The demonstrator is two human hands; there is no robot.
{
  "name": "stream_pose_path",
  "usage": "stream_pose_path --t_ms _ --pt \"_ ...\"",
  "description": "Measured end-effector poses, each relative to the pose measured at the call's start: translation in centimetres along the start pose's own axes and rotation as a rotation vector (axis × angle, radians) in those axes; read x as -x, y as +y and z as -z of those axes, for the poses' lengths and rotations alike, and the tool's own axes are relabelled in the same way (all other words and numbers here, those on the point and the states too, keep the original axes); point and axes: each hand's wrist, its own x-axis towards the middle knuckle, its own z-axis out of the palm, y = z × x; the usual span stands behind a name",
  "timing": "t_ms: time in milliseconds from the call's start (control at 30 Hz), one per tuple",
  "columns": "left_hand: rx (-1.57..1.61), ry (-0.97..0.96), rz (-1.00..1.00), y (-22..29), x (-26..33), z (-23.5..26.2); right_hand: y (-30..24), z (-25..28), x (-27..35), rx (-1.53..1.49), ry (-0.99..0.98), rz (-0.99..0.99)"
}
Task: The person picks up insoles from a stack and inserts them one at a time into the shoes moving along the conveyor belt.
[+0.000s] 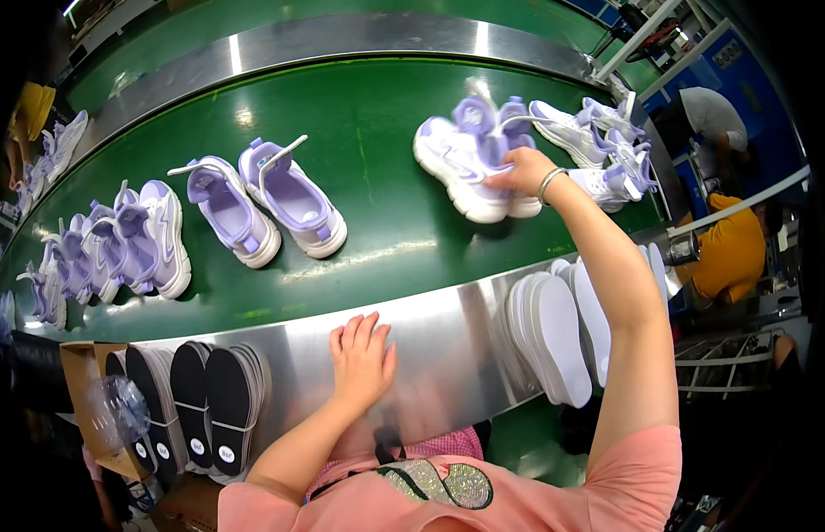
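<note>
The right grip (525,173) grasps the shoe pair (446,164) at one o'clock, the left grip (362,362) is empty at seven, and too loose pinching could drop one against the neighbour shoes (567,133) at two.

Sneakers, one pair, white and lavender, low-cut, thick pale moulded soles. Nearer shoe (446,158): white side panel outward, lavender tongue and collar uppermost, tilted, sole toward the left; slightly blurred. Farther shoe (519,135): close alongside on the right, partly hidden, lavender lining visible, thin white strap projecting at the top. Both gripped together in the right hand (525,173), over the green work surface (377,151); contact beneath unclear.
</note>
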Motion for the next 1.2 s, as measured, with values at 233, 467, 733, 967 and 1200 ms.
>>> stream_pose_path --t_ms 233,467,733,967,1200 --pt "0.769 0.054 0.518 1.2 -2.0 1.3 -8.8 -2.7 17.3 0.209 -0.191 0.277" --pt "0.505 0.001 0.476 3.5 2.2 1.6 -8.0 -10.5 28.0 0.166 -0.036 0.242" --pt "0.668 0.158 0.208 5.0 0.7 3.8 -2.2 -9.1 30.0 -0.203 0.329 0.26" --pt "0.745 0.059 0.392 4.1 -3.5 2.8 6.4 -10.0 27.4 0.137 0.393 -0.142" --pt "0.654 0.176 0.318 4.3 -2.6 2.1 7.6 -9.0 28.3 0.007 0.521 -0.14"
